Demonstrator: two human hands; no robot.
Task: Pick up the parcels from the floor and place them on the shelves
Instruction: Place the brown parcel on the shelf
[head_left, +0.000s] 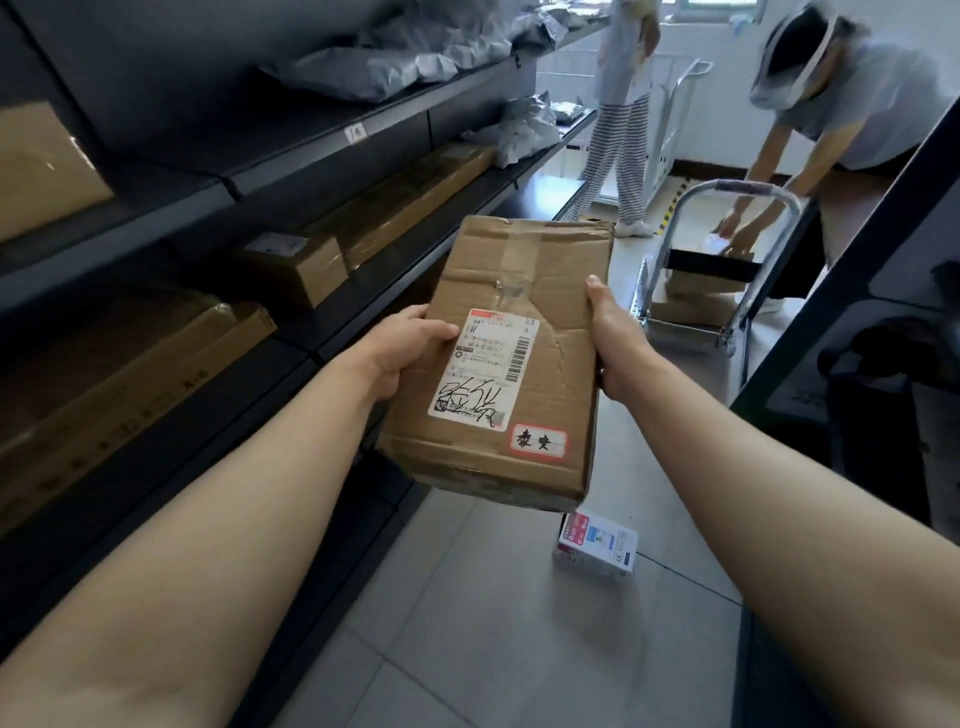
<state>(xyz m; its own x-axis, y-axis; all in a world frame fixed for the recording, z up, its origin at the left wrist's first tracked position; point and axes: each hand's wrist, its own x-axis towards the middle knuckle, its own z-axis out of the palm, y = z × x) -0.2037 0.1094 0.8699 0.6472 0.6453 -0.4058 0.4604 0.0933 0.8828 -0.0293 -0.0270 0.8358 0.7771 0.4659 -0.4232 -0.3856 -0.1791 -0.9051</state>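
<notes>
A dented brown cardboard parcel (524, 291) with a white shipping label and a small red-framed sticker is held in the air in front of me, above the floor. My left hand (410, 345) grips its left edge, thumb on top near the label. My right hand (613, 338) grips its right edge. Dark metal shelves (332, 150) run along my left, holding cardboard boxes and grey plastic mailers. A small white and pink box (597, 543) lies on the tiled floor just below the parcel.
A metal hand trolley (727, 208) with boxes stands ahead on the right; a person in a grey top (852, 104) bends over it. Another person in striped trousers (623, 135) stands farther back. A second dark shelf unit (883, 218) borders the aisle's right side.
</notes>
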